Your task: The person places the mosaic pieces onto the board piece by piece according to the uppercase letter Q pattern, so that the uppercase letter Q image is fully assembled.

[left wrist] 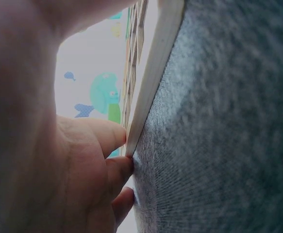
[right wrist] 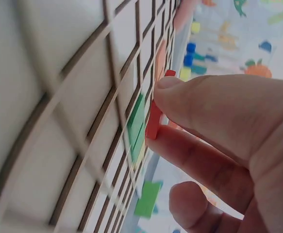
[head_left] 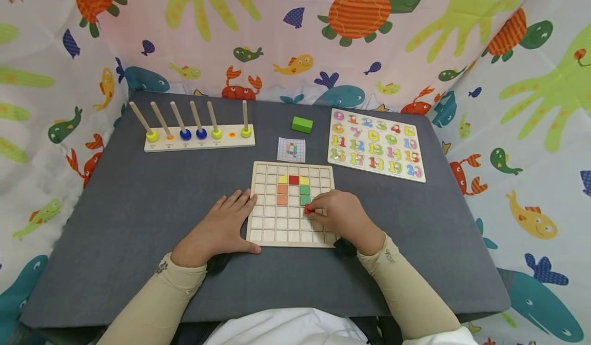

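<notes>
A wooden grid board lies in front of the person. Set in its upper cells are a red tile between two yellow rounded-corner pieces, two orange tiles below on the left and two green tiles on the right. The left hand rests spread at the board's left edge, fingertips touching the rim. Between thumb and index finger, the right hand pinches another red tile, held over the grid just below the green tiles. Its far side is hidden by the fingers.
Behind the board lies a small printed pattern card, with a green block beyond it. A number puzzle board sits at the back right; a peg stand with coloured beads at the back left. Patterned curtains surround the grey table.
</notes>
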Tool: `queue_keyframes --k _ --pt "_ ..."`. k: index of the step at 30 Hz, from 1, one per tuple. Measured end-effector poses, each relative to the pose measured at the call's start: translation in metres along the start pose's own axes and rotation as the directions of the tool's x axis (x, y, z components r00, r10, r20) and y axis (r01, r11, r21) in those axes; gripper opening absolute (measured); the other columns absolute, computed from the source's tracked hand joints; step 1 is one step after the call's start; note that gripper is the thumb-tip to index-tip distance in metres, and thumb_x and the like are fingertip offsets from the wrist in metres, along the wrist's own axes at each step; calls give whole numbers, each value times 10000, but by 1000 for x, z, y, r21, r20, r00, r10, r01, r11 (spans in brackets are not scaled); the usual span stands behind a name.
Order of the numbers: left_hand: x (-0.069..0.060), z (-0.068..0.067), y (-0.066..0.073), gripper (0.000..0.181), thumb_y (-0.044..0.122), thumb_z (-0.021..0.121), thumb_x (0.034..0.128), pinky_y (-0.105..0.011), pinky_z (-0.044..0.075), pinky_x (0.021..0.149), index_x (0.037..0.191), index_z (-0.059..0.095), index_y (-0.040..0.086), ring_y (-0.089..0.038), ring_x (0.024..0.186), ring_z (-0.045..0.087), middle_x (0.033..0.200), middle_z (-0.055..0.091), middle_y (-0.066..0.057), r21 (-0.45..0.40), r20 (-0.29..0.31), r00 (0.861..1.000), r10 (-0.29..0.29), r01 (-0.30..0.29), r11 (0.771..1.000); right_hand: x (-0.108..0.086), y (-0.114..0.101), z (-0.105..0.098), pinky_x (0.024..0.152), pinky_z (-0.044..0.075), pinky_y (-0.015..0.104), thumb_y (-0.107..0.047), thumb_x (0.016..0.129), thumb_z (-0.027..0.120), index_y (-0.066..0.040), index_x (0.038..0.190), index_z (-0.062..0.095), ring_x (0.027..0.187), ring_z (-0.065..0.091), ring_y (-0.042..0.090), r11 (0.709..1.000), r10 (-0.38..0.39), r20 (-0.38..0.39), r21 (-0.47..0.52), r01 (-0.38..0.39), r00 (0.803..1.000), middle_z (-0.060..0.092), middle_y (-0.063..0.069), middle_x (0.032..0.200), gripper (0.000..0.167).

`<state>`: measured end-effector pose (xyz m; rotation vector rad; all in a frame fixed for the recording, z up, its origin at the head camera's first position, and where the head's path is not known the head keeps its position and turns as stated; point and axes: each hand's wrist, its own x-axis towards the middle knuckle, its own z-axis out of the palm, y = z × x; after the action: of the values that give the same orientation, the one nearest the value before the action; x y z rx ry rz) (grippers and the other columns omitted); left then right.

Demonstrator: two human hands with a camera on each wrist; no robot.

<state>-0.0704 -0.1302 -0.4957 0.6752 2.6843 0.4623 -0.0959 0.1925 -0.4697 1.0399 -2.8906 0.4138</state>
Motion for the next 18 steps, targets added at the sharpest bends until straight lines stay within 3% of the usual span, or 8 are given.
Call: queue_keyframes --k 9,18 --pt "-1 1 1 1311 716 857 766 -631 121 1267 1707 229 53 -394 1619 134 1763 161 -172 4 10 1000 -6 5 1000 23 -13 14 725 595 335 -162 883 883 -208 984 886 885 741 145 992 -124 61 -14 125 990 804 -86 996 111" --pt "-2 -1 2 1309 711 860 763 -626 123 1269 1705 235 51 -392 1618 140 1762 165 -171 13 10 1000 -15 15 1000 30 -20 14 782 598 334 -191 896 895 -186 964 884 904 720 167 990 -137 92 -33 140 986 789 -50 1012 69"
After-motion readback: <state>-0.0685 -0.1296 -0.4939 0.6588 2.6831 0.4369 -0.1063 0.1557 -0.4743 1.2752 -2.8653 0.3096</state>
